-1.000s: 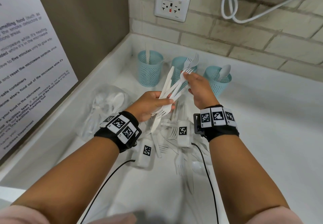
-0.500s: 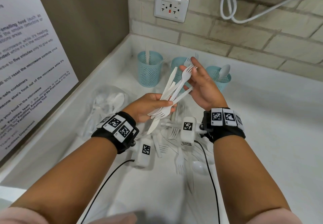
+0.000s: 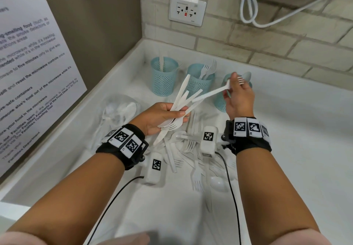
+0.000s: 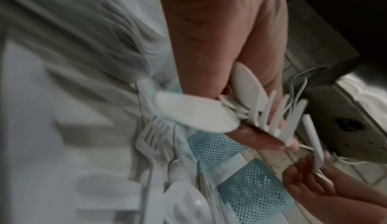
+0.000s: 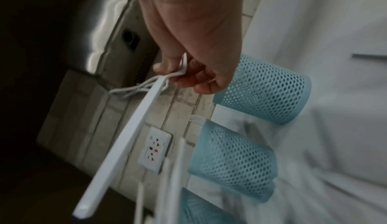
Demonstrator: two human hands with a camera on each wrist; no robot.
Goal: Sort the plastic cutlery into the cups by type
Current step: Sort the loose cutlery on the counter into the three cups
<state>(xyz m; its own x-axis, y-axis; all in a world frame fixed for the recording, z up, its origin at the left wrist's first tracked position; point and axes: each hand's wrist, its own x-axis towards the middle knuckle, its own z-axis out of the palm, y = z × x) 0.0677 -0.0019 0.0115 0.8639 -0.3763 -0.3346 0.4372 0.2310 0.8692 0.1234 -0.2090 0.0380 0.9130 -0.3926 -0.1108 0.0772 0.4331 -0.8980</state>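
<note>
Gripping a mixed cutlery bundle [image 3: 179, 111] in your left hand [image 3: 158, 117]; right hand [image 3: 239, 99] pinches one white fork [image 3: 214, 93] before three blue mesh cups [image 3: 200, 80] on the tabletop [image 3: 296, 139].

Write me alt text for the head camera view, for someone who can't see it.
Seen from above, a person's right hand pinches one white plastic fork near its tines while the left hand grips a mixed bundle of cutlery. Behind stand three blue mesh cups on a white counter; loose cutlery lies below the hands.
</note>
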